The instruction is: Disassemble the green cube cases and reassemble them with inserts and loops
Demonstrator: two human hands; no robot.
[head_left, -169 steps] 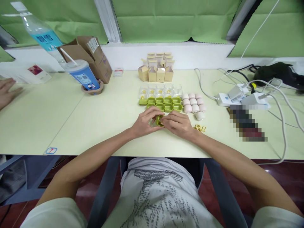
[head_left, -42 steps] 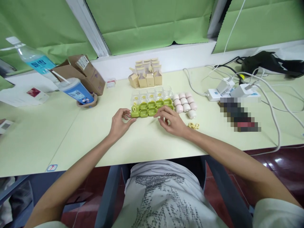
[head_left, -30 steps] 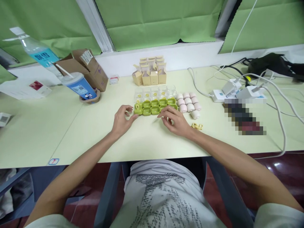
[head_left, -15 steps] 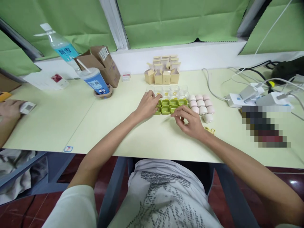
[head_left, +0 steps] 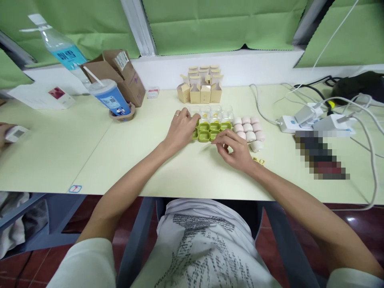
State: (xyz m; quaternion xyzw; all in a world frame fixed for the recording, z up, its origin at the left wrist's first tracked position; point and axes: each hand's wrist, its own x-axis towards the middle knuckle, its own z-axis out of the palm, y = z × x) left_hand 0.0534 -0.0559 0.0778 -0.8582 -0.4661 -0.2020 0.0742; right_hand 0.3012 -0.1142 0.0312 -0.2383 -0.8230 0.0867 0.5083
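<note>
Here, left hand (head_left: 181, 128): stretched over the left end of the green cups (head_left: 204, 139), its fingertips near the clear plastic cases (head_left: 216, 109); I cannot tell whether its grip has anything, as its back hides the fingers' undersides.
Right hand (head_left: 235, 150): loosely bent and slack, nothing visible in its grip, fingertips just beside the front row (perhaps placed there to be close to the cups).
Green cups: in two rows on the table (head_left: 135, 168), hollows upward, probably so each is easy to reach into.
Rounded pale pieces (head_left: 247, 128): grouped right of the cups, presumably to keep like parts together.
Yellow loops (head_left: 258, 161): a small pile, partly hidden by the right wrist.
</note>
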